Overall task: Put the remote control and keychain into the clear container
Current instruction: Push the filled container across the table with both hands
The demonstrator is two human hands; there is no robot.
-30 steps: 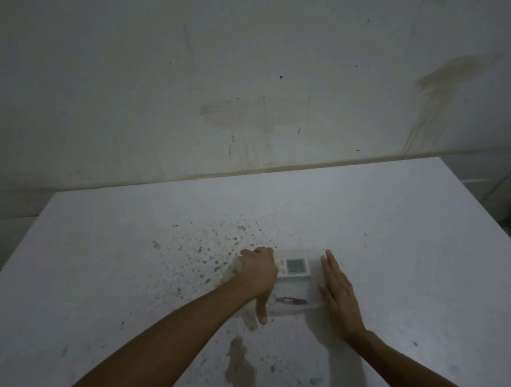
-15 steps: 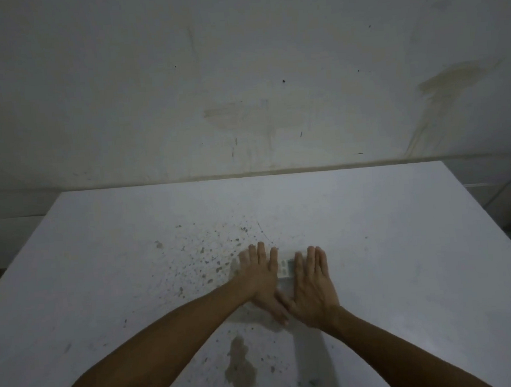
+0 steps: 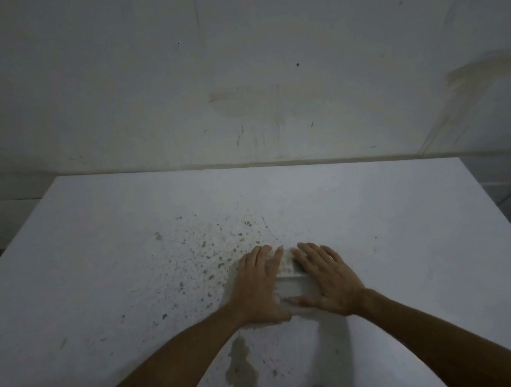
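Observation:
A clear container (image 3: 297, 287) sits on the white table (image 3: 370, 215), just ahead of me. Inside it lies a white remote control (image 3: 288, 265) with rows of buttons, showing between my hands. A small reddish keychain (image 3: 288, 301) lies in the near part of the container, mostly hidden by my thumbs. My left hand (image 3: 259, 286) rests flat on the container's left side, fingers stretched forward. My right hand (image 3: 329, 278) lies flat on its right side in the same way. Neither hand grips anything.
Dark speckles (image 3: 204, 257) and a brownish stain (image 3: 242, 369) mark the table top. A stained white wall (image 3: 246, 73) stands right behind the table's far edge. The table drops off at the left and right sides.
My left hand has opened from a curled pose and my right hand has come in from beside the container. Both now lie flat on top, slightly further apart than half a second ago.

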